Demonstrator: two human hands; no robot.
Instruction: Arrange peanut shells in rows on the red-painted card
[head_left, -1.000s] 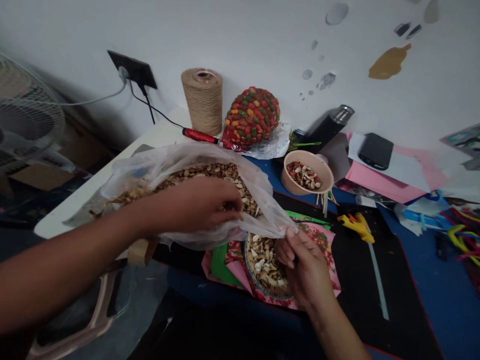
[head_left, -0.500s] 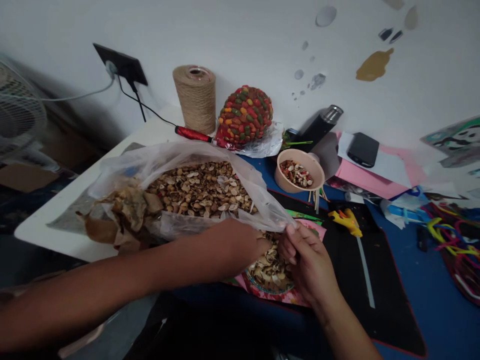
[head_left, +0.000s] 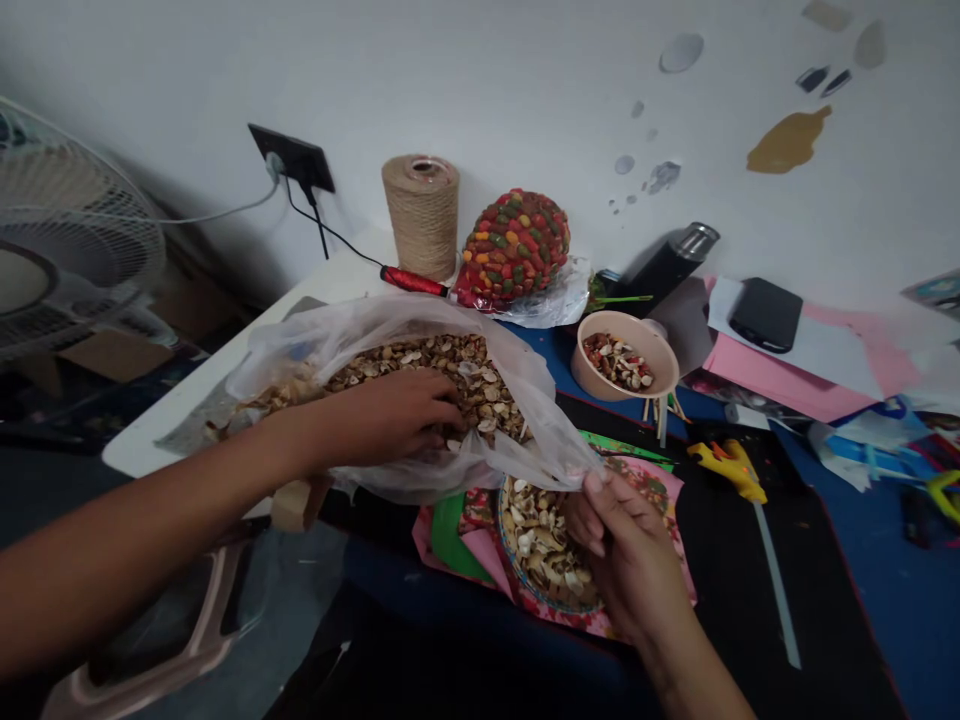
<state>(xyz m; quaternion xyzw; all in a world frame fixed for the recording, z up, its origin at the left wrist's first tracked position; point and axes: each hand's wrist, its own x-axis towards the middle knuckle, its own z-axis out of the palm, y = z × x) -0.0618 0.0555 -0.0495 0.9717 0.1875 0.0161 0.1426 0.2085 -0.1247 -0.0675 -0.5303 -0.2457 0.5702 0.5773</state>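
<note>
A translucent plastic bag (head_left: 525, 375) lies on the table with its mouth wide, full of brown nut shells (head_left: 491, 395). Over these shells my left hand (head_left: 405, 410) reaches in, its bent fingers a little apart at the surface; nothing shows in them. My right hand (head_left: 626, 535) pinches the bag's right edge between thumb and fingers, pulling it taut. Just beneath that hand is a round container (head_left: 504, 535) of paler shells (head_left: 551, 545), partly hidden by the hand. It rests on pink floral material (head_left: 667, 490).
Behind the bag are a twine spool (head_left: 420, 215) and a colourful shell-covered object (head_left: 517, 245). A tan bowl (head_left: 660, 365) of shells, a dark flask (head_left: 667, 265) and a phone (head_left: 765, 315) stand farther right. A yellow glue gun (head_left: 731, 470) lies on the black mat (head_left: 720, 590).
My left hand has moved left and away from me, from above the round container to the shells in the bag. My right hand keeps its pinch on the bag. The camera view has shifted left.
</note>
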